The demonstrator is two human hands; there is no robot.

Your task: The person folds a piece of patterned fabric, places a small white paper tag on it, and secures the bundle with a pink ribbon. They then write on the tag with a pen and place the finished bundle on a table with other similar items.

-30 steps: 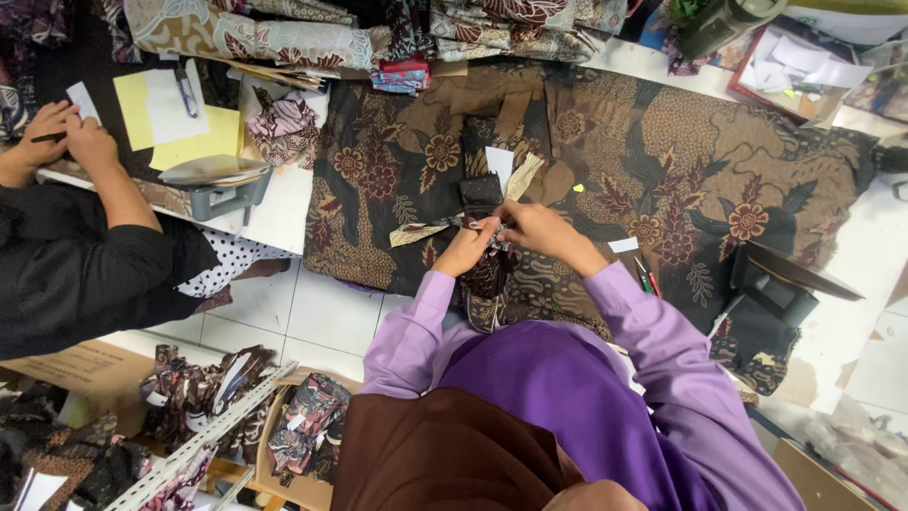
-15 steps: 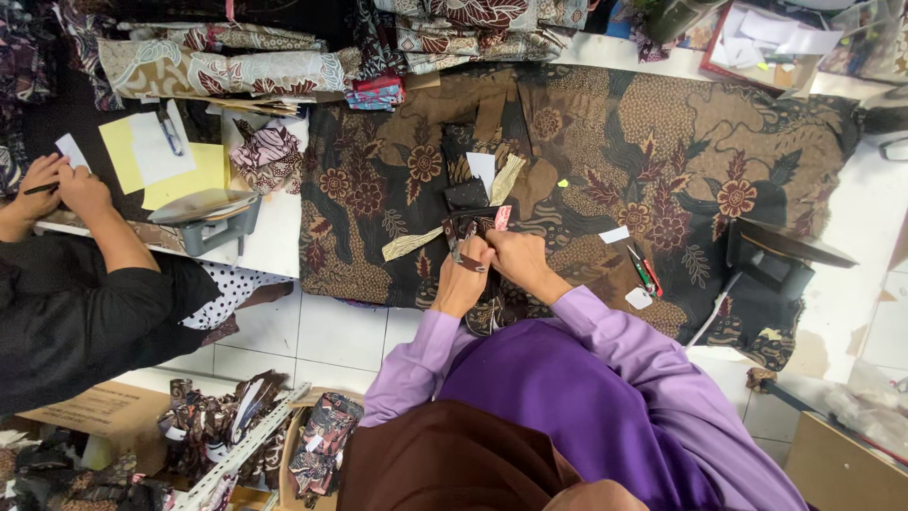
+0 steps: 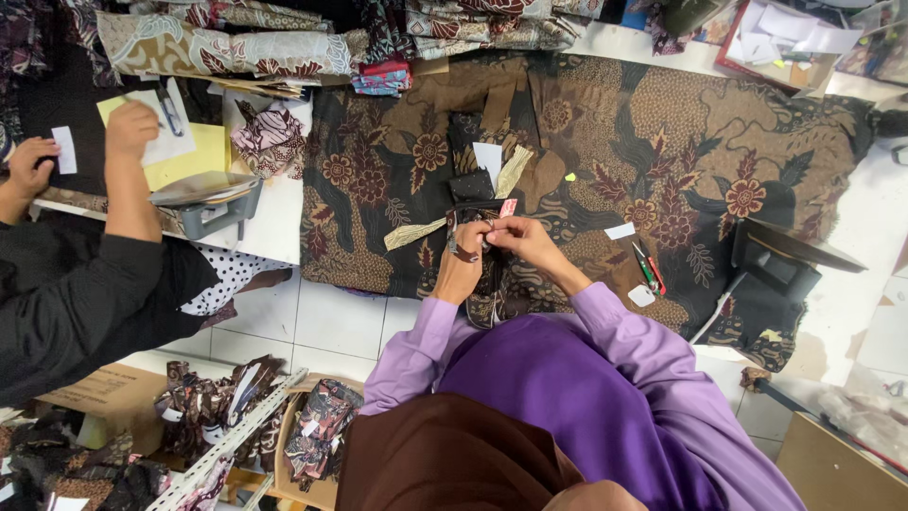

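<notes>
- Left hand (image 3: 463, 248) and right hand (image 3: 518, 237) are pinched together on a dark cloth piece (image 3: 487, 279).
- Batik cloth (image 3: 605, 180) is spread; cut pieces (image 3: 416, 234) lie beside, unsorted.

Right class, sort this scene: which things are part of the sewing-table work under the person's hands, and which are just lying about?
In hand:
left hand
right hand
dark fabric bundle
small pink tag
batik cloth

Lying about:
red and green pens
white paper slips
folded fabrics

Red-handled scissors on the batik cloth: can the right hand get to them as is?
Probably yes. The red-handled scissors lie uncovered on the batik cloth, just right of the right hand, with nothing between. But its fingers pinch the small dark fabric piece together with the left hand.
</notes>
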